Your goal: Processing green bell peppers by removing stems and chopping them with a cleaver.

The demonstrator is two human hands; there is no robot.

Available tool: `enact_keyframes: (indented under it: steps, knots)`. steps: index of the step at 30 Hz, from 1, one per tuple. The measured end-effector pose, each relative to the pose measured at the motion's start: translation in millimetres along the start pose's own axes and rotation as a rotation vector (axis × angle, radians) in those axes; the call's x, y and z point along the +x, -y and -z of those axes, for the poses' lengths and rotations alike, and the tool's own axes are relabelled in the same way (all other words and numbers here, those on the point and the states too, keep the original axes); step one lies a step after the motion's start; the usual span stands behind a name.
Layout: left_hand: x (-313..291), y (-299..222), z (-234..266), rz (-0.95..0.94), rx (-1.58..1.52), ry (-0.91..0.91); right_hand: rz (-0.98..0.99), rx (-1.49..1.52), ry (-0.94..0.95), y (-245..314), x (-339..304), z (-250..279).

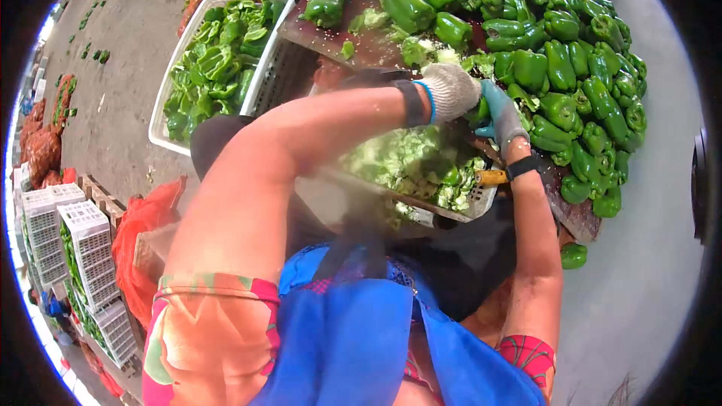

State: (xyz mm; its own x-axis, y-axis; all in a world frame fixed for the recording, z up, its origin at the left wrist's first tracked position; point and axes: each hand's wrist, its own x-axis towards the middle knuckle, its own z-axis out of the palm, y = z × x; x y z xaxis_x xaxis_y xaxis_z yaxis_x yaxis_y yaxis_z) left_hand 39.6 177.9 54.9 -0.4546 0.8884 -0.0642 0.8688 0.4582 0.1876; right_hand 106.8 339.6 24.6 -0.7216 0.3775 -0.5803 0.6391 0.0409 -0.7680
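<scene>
My left hand (452,93), in a white knit glove, is closed against a green bell pepper (478,112) above the work board. From the other side my right hand (505,114), in a grey and teal glove, curls its fingers around the same pepper; the gloves hide most of it. A yellow handle (492,177) shows beside my right wrist; what it belongs to is hidden. Below my hands, pale pepper cores and scraps (410,158) fill a white crate (481,201). A large pile of whole green peppers (560,68) lies just beyond my right hand.
At the left stands a white basket (159,109) of cut green peppers. The dark red board (320,36) carries scraps and seeds. Stacked white crates (90,248), a red mesh bag (143,244) and filled net sacks (45,154) are farther left. One pepper (574,256) lies below the board's right end.
</scene>
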Motion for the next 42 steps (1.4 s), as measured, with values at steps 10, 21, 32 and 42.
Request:
enact_keyframes:
  steps: [10, 21, 32, 42]
  knots:
    - [-23, 36, -31, -0.171, -0.078, -0.286, 0.277, -0.213, -0.083, -6, 11, -23]
    - [-40, 62, -29, 0.114, -0.027, -0.104, 0.240, -0.277, -0.324, -12, 16, -22]
    - [-39, 54, -66, 0.624, -0.666, -0.660, 0.514, 0.285, -0.200, -80, 49, 5]
    - [12, -11, -26, 0.303, -0.711, -0.177, 0.361, 0.456, 0.007, -53, 6, 17]
